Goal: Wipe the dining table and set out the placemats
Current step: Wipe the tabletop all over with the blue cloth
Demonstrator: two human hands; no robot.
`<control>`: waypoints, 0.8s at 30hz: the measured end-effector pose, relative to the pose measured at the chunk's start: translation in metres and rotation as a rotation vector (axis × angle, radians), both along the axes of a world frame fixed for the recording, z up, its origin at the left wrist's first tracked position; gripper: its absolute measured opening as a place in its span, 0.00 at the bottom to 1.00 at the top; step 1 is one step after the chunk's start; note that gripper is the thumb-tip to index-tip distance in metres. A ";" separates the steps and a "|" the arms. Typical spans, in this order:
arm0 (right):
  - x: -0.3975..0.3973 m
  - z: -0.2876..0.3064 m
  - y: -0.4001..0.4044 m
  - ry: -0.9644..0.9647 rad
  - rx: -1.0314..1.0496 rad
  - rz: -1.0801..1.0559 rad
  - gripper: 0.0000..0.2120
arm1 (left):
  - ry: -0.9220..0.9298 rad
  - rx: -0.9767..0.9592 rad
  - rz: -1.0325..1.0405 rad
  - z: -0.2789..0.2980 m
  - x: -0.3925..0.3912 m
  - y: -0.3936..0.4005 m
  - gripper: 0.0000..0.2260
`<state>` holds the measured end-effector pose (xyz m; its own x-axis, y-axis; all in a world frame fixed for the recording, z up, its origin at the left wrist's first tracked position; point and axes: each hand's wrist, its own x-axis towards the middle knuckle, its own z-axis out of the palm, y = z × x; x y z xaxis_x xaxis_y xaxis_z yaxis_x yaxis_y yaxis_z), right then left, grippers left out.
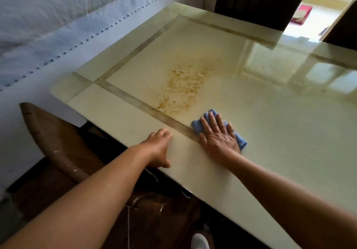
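A glossy cream dining table point(270, 132) with a grey inlaid border fills the view. A yellow-orange crumbly stain point(183, 86) is spread across its middle left. My right hand point(219, 137) lies flat with straight fingers on a folded blue cloth point(241, 143), pressing it onto the table just below the stain. My left hand point(159, 148) rests on the table's near edge, thumb hanging over the rim, holding nothing. No placemats are in view.
A brown wooden chair point(58, 144) stands at the table's left corner, below the edge. A dark chair back point(258, 3) stands at the far side. A wall draped in a pale sheet point(58, 16) runs along the left. A doorway opens at the back right.
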<state>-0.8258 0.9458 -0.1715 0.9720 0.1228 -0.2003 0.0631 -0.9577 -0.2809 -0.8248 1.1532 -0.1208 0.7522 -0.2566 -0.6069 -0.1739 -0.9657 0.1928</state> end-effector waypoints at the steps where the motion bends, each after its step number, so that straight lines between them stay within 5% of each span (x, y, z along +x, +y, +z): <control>1: -0.013 0.000 0.014 0.006 0.006 0.042 0.28 | 0.005 0.010 -0.009 -0.001 -0.001 0.000 0.45; 9: -0.059 -0.001 0.021 -0.026 -0.023 0.161 0.27 | 0.063 0.041 -0.049 0.009 -0.003 -0.004 0.45; 19: -0.079 0.007 -0.085 0.088 -0.112 -0.543 0.27 | 0.109 0.002 -0.035 0.016 -0.008 -0.006 0.36; 24: -0.067 0.008 -0.039 0.085 -0.086 -0.476 0.27 | 0.032 0.041 0.005 0.021 -0.006 -0.015 0.27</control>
<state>-0.8926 0.9070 -0.1631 0.8958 -0.3520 -0.2715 -0.4073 -0.8945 -0.1843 -0.8311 1.1381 -0.1000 0.7334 -0.2271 -0.6408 -0.1633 -0.9738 0.1582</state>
